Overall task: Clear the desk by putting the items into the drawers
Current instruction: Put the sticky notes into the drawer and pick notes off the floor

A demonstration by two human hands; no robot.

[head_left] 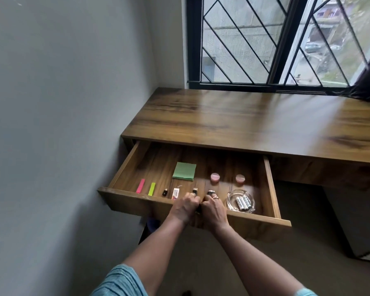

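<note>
With the left grip (pixel 185 207) and right grip (pixel 214 210) both curled over the drawer (pixel 128 200) front, push evenly and gently so the glass dish (pixel 229 202) does not slide.

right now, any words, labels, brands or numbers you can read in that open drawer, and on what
No text in the drawer can be read.
Print on the batteries in the glass dish: too small to read.
Red print on the small white packet: blurred.
</note>
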